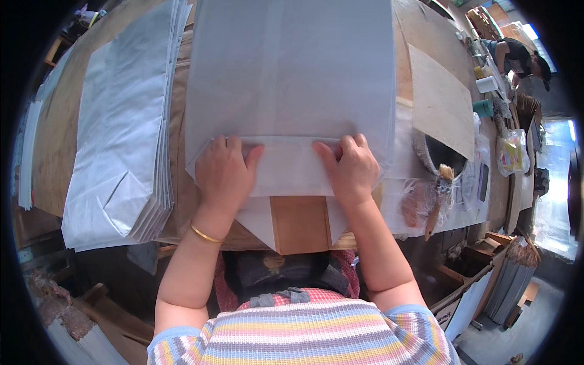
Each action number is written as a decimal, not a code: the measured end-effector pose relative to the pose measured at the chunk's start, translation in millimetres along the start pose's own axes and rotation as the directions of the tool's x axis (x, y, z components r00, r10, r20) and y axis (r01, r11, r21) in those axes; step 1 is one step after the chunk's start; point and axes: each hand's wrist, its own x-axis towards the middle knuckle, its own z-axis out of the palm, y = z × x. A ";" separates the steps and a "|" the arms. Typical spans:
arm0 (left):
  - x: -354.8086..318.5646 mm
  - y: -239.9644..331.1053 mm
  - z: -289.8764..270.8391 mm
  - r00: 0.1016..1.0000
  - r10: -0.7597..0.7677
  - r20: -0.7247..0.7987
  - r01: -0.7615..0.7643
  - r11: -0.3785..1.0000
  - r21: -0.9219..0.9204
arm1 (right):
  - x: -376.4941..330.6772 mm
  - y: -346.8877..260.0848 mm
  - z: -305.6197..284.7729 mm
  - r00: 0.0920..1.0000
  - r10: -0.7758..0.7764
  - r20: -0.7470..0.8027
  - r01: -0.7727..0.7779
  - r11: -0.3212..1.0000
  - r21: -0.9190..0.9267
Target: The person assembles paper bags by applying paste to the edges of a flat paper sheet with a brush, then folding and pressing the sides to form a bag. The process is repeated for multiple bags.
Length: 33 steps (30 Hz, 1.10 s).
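Note:
A large white paper bag (292,73) lies flat in front of me. Its near end is folded up into a wide band (292,170). Below the band, two angled white corners flank a brown rectangular piece (301,222) at the table's near edge. My left hand (226,167) grips the left part of the fold's upper edge, fingers curled over it and thumb pointing inward. On the right part of the same edge, my right hand (353,165) is closed in the same way. The fingertips of both hands are partly hidden.
To the left lies a stack of white bags (121,134) with folded ends. A brush (444,188) rests at the right beside clear plastic, near a dark bowl partly under a tan board (438,100). Another person (517,61) works at the far right. Wooden racks (468,267) stand below.

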 end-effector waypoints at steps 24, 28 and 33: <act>-40.4 38.4 -24.7 0.934 0.159 0.321 -0.257 0.921 0.293 | -38.4 25.2 -60.2 0.972 -0.228 -0.059 0.232 0.880 0.414; -24.4 57.9 8.3 0.780 0.626 -0.011 -0.622 0.777 0.097 | -40.7 23.3 -70.7 0.983 -0.175 -0.063 0.180 0.805 0.565; 10.4 26.9 -35.5 0.848 0.521 0.097 -0.518 0.778 0.355 | -31.4 -2.3 -77.6 0.933 -0.359 0.038 0.268 0.759 0.594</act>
